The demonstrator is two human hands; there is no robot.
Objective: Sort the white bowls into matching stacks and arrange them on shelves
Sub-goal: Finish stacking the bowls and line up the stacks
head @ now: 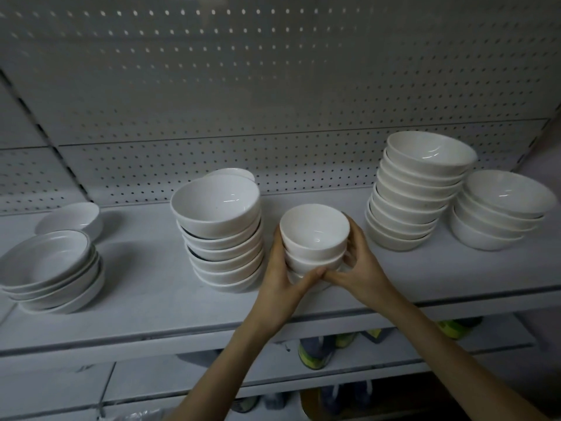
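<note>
Held stack: a short stack of small white glazed ceramic bowls (314,238), three or so nested, sitting pretty much dead centre on the white metal shelf (151,299). Can't tell if the bottom one is touching the shelf or just above it.
Left hand (280,278): wrapped around the left side of the small stack, thumb curled across the near side low down, fingers hidden behind the bowls.
Right hand (361,262): cupped on the right side of the same stack, fingertips on the rims, thumb meeting the left thumb at the near bottom edge. So both hands are closed around it.
Just left of the hands: a taller stack of medium white bowls (221,235), leaning a bit, with another white bowl (233,174) peeking out behind its top.
Far left: a low stack of wide shallow white dishes (51,268), and a single shallow white dish (71,217) behind it, nearer the back.
Right: a tall tilted stack of broad white bowls (416,192), the highest pile on the shelf.
Far right: a shorter stack of broad white bowls (501,214), just beside the tall one.
Back: white perforated pegboard panel (273,86).
Below: lower shelves with yellow-green and grey sneakers (315,354) visible in the gap.
</note>
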